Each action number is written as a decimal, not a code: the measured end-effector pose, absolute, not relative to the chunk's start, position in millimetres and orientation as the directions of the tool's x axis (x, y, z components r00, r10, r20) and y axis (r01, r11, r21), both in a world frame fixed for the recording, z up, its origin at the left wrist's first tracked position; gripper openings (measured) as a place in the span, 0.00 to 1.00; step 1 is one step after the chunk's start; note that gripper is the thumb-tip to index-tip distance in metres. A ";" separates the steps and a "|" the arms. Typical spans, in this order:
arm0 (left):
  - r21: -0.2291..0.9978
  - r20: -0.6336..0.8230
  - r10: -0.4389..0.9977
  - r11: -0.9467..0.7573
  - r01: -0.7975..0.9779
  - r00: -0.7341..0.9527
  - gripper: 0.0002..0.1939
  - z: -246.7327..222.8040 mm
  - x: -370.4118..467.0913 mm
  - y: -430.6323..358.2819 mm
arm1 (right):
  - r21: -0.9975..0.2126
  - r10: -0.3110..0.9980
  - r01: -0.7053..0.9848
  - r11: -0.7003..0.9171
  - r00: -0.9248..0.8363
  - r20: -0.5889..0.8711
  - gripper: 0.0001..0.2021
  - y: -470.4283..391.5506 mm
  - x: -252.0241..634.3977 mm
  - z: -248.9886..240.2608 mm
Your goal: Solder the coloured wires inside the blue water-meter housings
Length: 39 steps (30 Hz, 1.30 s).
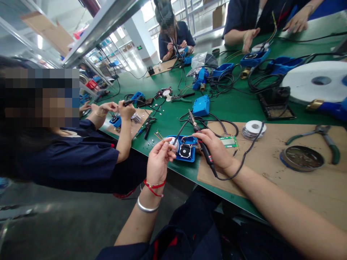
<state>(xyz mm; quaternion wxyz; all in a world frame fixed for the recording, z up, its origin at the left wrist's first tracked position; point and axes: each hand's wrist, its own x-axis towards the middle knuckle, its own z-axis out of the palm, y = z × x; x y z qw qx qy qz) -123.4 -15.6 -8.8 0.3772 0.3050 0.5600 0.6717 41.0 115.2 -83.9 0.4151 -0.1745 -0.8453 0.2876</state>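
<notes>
My left hand (160, 156) pinches several thin wires (159, 136) at the left side of an open blue housing (193, 155), which holds a black square part with a white rim (185, 151). In my right hand (214, 148) is a black soldering iron (205, 151), its metal tip pointing up and away, above the housing's right side. A small green circuit board (229, 142) lies just beyond my right fingers. The iron's black cord loops over my right wrist.
On brown cardboard (260, 180) at the right are a solder spool (254, 129), a round tin (301, 158) and pliers (322, 135). Behind stand a blue box (201, 105) and a black iron stand (278, 104). A co-worker (81, 155) works close at the left; others sit across the table.
</notes>
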 end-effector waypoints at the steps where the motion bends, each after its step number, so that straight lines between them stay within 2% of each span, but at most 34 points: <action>1: 0.974 -0.022 0.845 -0.102 -0.201 -0.535 0.13 -8.6 -123.3 -15.4 | -0.628 0.531 0.057 0.776 -0.596 0.602 0.23 115.1 41.0 -84.0; 6: 0.902 -0.084 0.869 -0.142 -0.409 -0.487 0.11 -5.9 -123.1 -14.3 | -0.619 0.529 0.063 0.783 -0.591 0.609 0.23 114.3 42.2 -83.4; 10: 0.885 -0.083 0.879 -0.151 -0.440 -0.469 0.11 -6.2 -124.2 -15.3 | -0.630 0.543 0.047 0.775 -0.559 0.626 0.20 113.6 40.5 -82.7; 13: 0.911 -0.052 0.868 -0.162 -0.379 -0.495 0.10 -8.6 -125.8 -15.9 | -0.642 0.557 -0.004 0.767 -0.492 0.669 0.18 111.6 37.6 -75.6; 16: 0.956 0.010 0.842 -0.167 -0.242 -0.539 0.10 -11.1 -127.3 -15.2 | -0.680 0.604 -0.074 0.730 -0.397 0.691 0.17 107.7 38.0 -59.2; 21: 0.991 0.099 0.777 -0.133 -0.009 -0.622 0.15 -15.1 -127.8 -12.7 | -0.762 0.715 -0.114 0.637 -0.282 0.640 0.18 101.6 59.5 -28.0; 30: 0.973 0.227 0.702 -0.135 0.187 -0.675 0.10 -26.3 -123.1 -13.2 | -0.862 0.853 -0.021 0.506 -0.133 0.504 0.19 88.5 143.9 -24.9; 34: 0.966 0.255 0.644 -0.134 0.222 -0.722 0.08 -28.3 -119.4 -11.2 | -0.901 0.904 0.100 0.422 -0.126 0.409 0.16 78.8 184.3 -42.3; 39: 0.962 0.268 0.620 -0.137 0.235 -0.737 0.09 -28.6 -116.6 -6.0 | -0.932 0.928 0.227 0.283 -0.310 0.206 0.09 65.8 222.6 -63.9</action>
